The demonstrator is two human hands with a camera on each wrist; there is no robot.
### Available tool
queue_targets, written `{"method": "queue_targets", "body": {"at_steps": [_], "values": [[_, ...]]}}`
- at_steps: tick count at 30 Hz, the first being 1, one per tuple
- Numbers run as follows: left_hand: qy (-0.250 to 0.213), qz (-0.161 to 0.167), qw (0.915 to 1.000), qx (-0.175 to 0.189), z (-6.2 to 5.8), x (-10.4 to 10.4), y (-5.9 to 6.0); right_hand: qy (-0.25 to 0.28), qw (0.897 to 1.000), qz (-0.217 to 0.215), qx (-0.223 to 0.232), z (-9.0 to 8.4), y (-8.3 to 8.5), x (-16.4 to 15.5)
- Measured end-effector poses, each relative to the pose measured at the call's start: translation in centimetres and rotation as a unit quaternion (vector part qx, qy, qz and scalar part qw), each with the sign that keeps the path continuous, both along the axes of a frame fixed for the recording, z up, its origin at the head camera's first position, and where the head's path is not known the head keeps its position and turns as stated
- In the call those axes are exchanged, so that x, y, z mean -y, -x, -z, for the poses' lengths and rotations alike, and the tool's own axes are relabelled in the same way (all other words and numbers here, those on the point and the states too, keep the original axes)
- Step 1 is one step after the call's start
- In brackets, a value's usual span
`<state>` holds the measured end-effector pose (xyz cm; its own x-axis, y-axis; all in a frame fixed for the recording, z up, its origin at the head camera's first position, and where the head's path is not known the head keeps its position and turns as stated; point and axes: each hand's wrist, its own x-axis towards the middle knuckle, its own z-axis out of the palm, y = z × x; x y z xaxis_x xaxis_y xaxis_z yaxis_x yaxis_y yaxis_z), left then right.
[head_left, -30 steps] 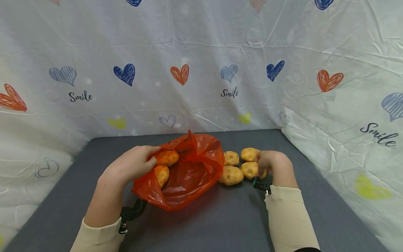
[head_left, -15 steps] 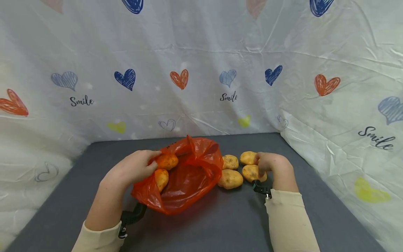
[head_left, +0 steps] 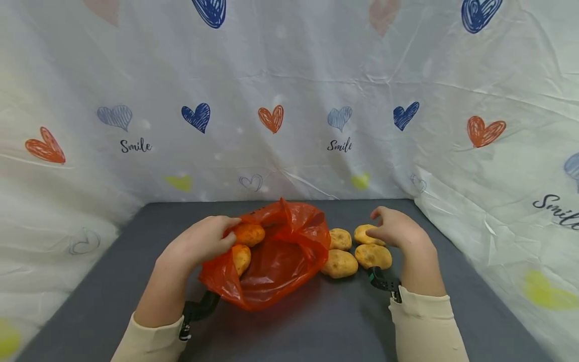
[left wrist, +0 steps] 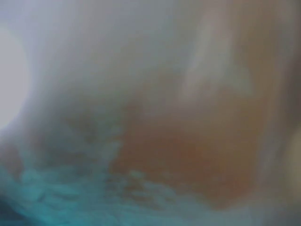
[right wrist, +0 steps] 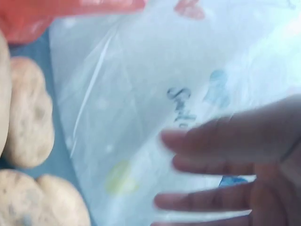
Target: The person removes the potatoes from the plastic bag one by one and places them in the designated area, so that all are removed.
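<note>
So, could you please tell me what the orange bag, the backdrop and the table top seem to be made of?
The orange bag looks like thin, glossy plastic film: it is translucent, crinkled, and potatoes show through it. The backdrop seems a thin plastic or coated sheet, creased, faintly shiny, printed with hearts. The table top looks like matte dark grey fabric or felt, though the weave is too fine to confirm.

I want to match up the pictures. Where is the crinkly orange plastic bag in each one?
Head: crinkly orange plastic bag, centre, on the dark grey table.
Left wrist: too blurred to tell.
Right wrist: an orange strip at the top left edge.
Shared landmark: the yellow-brown potatoes beside it.
</note>
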<state>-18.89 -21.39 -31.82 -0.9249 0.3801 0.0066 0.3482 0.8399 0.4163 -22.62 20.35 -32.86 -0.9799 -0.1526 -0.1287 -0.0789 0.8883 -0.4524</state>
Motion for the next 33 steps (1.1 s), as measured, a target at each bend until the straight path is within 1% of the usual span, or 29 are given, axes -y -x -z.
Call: {"method": "queue_targets", "body": {"at_steps": [3, 5, 9, 12, 15, 17, 20, 22, 25, 28, 30, 33], "values": [[0.007, -0.003, 1.0, -0.006, -0.2, 0.1, -0.2, 0.015, 0.998, -0.011, -0.067, -0.5, -0.5, 1.1], [0.001, -0.009, 1.0, -0.002, 0.0, 0.1, -0.4, 0.023, 0.994, -0.015, -0.103, -0.9, -0.8, 2.0], [0.0, -0.014, 0.9998, -0.014, 0.0, 0.3, -0.8, 0.053, 0.986, -0.034, -0.154, -1.3, -1.3, 4.4], [0.001, -0.013, 0.9997, -0.022, -0.3, 0.3, -0.9, 0.078, 0.977, -0.062, -0.19, -1.3, -1.5, 6.2], [0.007, -0.007, 0.9995, -0.029, -0.4, 0.2, -0.8, 0.097, 0.963, -0.097, -0.23, -0.7, -1.9, 8.0], [0.008, -0.007, 0.9995, -0.029, -0.4, 0.1, -0.8, 0.104, 0.952, -0.125, -0.26, -0.1, -2.2, 9.4], [0.01, -0.007, 0.9996, -0.026, -0.3, -0.1, -0.8, 0.1, 0.934, -0.164, -0.302, 0.9, -2.6, 11.5], [0.01, -0.01, 0.9997, -0.02, -0.2, -0.1, -0.8, 0.094, 0.924, -0.188, -0.32, 1.7, -2.9, 12.9], [0.012, -0.008, 0.9996, -0.023, -0.2, -0.1, -0.8, 0.081, 0.913, -0.221, -0.334, 2.8, -3.3, 14.8], [0.01, -0.003, 0.9995, -0.031, -0.2, -0.2, -0.9, 0.069, 0.907, -0.253, -0.328, 3.9, -3.4, 16.4], [0.011, -0.001, 0.9992, -0.039, -0.3, -0.3, -0.9, 0.057, 0.907, -0.271, -0.317, 4.6, -3.4, 17.3], [0.015, 0.001, 0.9986, -0.051, -0.4, -0.5, -1.0, 0.025, 0.911, -0.289, -0.295, 5.8, -3.4, 18.4]]}}
